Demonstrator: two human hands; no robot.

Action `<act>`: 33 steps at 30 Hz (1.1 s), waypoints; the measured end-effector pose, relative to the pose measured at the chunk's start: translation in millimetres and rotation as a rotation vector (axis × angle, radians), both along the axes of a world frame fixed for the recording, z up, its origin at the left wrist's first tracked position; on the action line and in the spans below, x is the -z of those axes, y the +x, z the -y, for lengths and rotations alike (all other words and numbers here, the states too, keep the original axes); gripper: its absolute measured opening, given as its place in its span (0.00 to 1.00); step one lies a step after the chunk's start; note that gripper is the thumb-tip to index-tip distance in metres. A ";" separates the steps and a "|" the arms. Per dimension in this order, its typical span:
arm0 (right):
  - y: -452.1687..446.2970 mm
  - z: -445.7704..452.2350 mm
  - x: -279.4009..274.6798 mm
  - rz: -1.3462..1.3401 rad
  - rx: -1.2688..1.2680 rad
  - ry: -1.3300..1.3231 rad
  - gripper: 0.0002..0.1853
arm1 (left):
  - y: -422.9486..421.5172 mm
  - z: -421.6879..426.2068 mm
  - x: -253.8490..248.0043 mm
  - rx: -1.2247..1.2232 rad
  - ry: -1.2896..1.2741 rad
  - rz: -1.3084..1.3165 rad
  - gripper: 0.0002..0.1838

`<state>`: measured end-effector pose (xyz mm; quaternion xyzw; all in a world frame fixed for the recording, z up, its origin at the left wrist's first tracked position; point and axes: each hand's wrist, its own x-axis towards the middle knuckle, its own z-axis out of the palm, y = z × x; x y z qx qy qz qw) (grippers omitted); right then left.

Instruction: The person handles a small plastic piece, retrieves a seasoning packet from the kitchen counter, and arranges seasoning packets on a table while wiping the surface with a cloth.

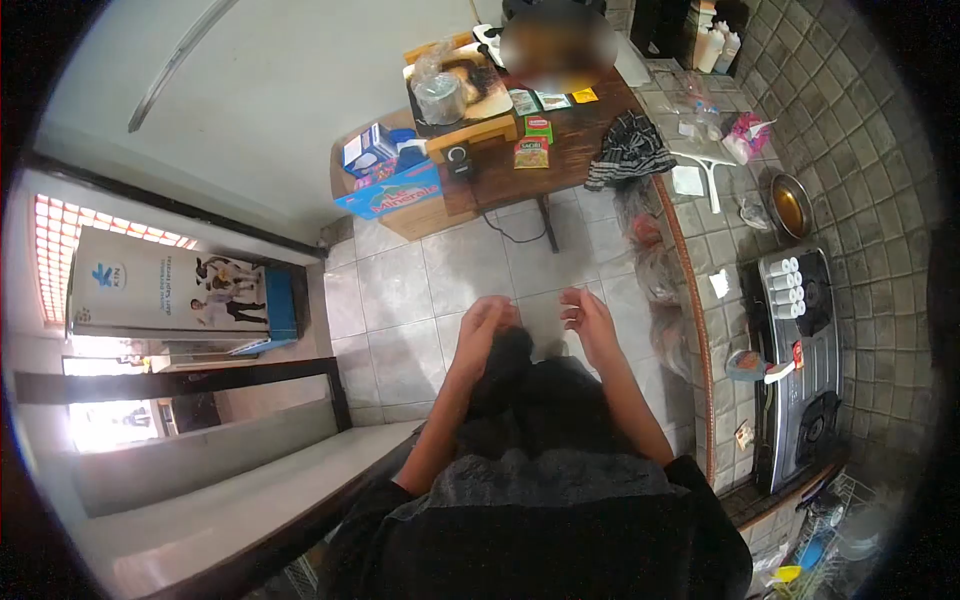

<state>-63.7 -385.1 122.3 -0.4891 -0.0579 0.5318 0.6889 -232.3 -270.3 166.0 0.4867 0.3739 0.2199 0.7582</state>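
You are standing in a kitchen: a black gas stove is sitting on a tiled counter, a metal pan is lying behind it, and squeeze bottles are standing in the corner.

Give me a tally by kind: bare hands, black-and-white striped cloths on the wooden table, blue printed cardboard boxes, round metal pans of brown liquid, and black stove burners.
Bare hands (left hand and right hand): 2
Striped cloth: 1
Blue box: 1
Metal pan: 1
Stove burners: 2
Total: 7
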 end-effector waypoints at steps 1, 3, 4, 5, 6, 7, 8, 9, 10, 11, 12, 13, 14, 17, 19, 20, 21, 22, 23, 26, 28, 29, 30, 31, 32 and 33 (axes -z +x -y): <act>4.3 -3.0 3.9 -0.007 0.007 -0.005 0.19 | 5.2 -5.7 3.0 0.009 -0.006 -0.005 0.16; 15.0 -9.0 9.1 0.000 0.023 -0.011 0.19 | 19.2 -17.4 11.2 0.045 0.027 -0.002 0.16; 21.5 -12.9 10.5 0.009 0.028 -0.010 0.19 | 27.4 -23.5 14.7 0.056 0.020 0.001 0.16; 28.7 -17.2 11.5 0.014 0.039 -0.016 0.19 | 35.6 -30.3 18.3 0.074 0.017 0.004 0.16; 36.9 -23.3 11.8 0.042 0.050 -0.026 0.19 | 44.8 -38.7 20.9 0.094 0.015 0.007 0.16; 45.4 -29.6 11.8 0.072 0.062 -0.036 0.19 | 54.9 -47.3 23.5 0.107 0.009 0.015 0.16; 54.7 -36.5 13.0 0.080 0.076 -0.044 0.19 | 66.0 -56.4 26.2 0.119 0.002 0.026 0.16; 65.0 -44.0 15.2 0.110 0.088 -0.074 0.19 | 77.8 -65.9 29.1 0.132 -0.005 0.039 0.16; 75.7 -51.3 16.4 0.141 0.100 -0.105 0.19 | 90.1 -76.0 32.4 0.147 -0.013 0.051 0.16; 86.5 -58.4 16.7 0.153 0.115 -0.115 0.19 | 102.7 -86.9 35.0 0.158 -0.015 0.065 0.16; 97.2 -66.2 15.6 0.199 0.125 -0.147 0.19 | 116.1 -97.9 32.6 0.166 -0.017 0.080 0.16; 107.4 -74.4 14.5 0.243 0.132 -0.180 0.19 | 128.4 -108.7 30.1 0.176 -0.026 0.092 0.16; 117.0 -82.5 13.7 0.252 0.139 -0.190 0.19 | 139.5 -119.5 27.7 0.193 -0.026 0.084 0.16; 146.7 -110.4 13.4 0.325 0.167 -0.266 0.18 | 169.2 -154.0 29.0 0.235 -0.004 0.079 0.16; 163.8 -126.6 18.2 0.361 0.174 -0.335 0.16 | 184.9 -174.6 39.0 0.283 0.089 0.027 0.16; 171.8 -134.6 25.0 0.397 0.203 -0.331 0.17 | 190.4 -182.9 45.0 0.285 0.073 0.026 0.16; 179.1 -143.2 29.2 0.396 0.199 -0.345 0.17 | 195.6 -191.9 49.9 0.291 0.099 0.014 0.16; 186.0 -151.6 33.5 0.420 0.232 -0.384 0.16 | 200.4 -201.0 54.1 0.297 0.126 0.001 0.16; 191.9 -157.3 37.7 0.443 0.264 -0.424 0.15 | 203.3 -209.4 59.3 0.297 0.110 -0.003 0.16; 217.6 -168.4 51.3 0.481 0.214 -0.481 0.12 | 214.8 -224.3 79.1 0.236 0.174 -0.002 0.14; 231.3 -178.7 50.9 0.529 0.196 -0.472 0.12 | 221.0 -230.1 85.9 0.235 0.177 -0.049 0.15; 238.9 -183.0 54.7 0.523 0.188 -0.475 0.12 | 222.8 -232.1 89.6 0.232 0.184 -0.094 0.16; 248.0 -188.0 57.4 0.577 0.193 -0.428 0.12 | 225.2 -233.3 89.0 0.224 0.179 -0.102 0.16; 257.1 -193.0 60.2 0.631 0.198 -0.378 0.13 | 228.1 -234.0 88.3 0.236 0.191 -0.133 0.16; 268.1 -196.1 62.3 0.624 0.197 -0.466 0.16 | 231.5 -233.9 87.5 0.246 0.203 -0.164 0.17; 278.7 -201.4 58.5 0.620 0.180 -0.464 0.16 | 235.1 -235.6 95.4 0.232 0.199 -0.173 0.17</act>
